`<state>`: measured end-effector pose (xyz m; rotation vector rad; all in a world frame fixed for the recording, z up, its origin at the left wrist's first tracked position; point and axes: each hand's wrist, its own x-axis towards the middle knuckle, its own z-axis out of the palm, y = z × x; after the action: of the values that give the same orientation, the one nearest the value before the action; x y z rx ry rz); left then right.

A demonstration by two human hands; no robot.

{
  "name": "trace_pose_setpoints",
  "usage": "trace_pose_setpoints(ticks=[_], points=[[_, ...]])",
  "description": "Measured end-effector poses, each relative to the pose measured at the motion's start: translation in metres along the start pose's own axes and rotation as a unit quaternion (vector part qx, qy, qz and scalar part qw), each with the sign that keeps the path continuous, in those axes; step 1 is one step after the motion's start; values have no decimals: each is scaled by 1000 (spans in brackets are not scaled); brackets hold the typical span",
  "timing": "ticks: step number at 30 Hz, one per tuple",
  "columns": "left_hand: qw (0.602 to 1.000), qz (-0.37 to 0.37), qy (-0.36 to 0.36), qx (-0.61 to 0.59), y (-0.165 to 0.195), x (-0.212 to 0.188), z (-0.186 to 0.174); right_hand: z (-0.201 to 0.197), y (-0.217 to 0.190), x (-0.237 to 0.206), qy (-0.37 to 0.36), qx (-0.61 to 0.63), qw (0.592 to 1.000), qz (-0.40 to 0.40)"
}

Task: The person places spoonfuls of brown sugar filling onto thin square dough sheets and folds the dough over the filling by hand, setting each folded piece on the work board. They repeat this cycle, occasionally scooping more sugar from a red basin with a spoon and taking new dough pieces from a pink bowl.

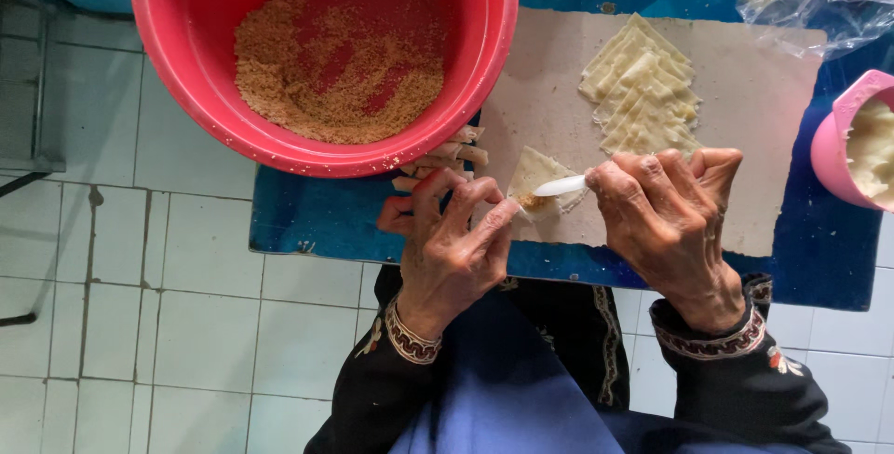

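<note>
Right hand (666, 221) grips white spoon (561, 186), dabbing filling on wrapper (538, 175); left hand (447, 240) pins its edge. Few rolls (449, 154) done, wrapper stack (643, 91) & bowl (186, 72) of filling left.

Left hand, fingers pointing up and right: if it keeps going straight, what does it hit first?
Likely the single pastry wrapper with its bit of filling: the left hand already has fingertips at its edge. The white spoon lies just beyond, though depth is unclear.
</note>
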<state>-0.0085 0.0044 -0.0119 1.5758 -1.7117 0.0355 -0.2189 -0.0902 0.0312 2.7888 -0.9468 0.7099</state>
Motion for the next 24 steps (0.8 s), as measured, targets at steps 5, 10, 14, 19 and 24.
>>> trace_pose_setpoints(ticks=[5,10,14,19,24], points=[[1000,0,-3,-15,0,-1,1,1,-1,-4,5,1,1000,-4],[1000,10,-17,-4,0,0,1,2,0,-10,6,19,1000,1],[1000,13,-21,-11,1,1,-1,5,-1,-12,20,27,999,6],[1000,25,-15,1,0,1,0,1,-1,3,43,76,995,42],[999,28,-11,10,0,-1,0,-31,0,41,28,168,982,87]])
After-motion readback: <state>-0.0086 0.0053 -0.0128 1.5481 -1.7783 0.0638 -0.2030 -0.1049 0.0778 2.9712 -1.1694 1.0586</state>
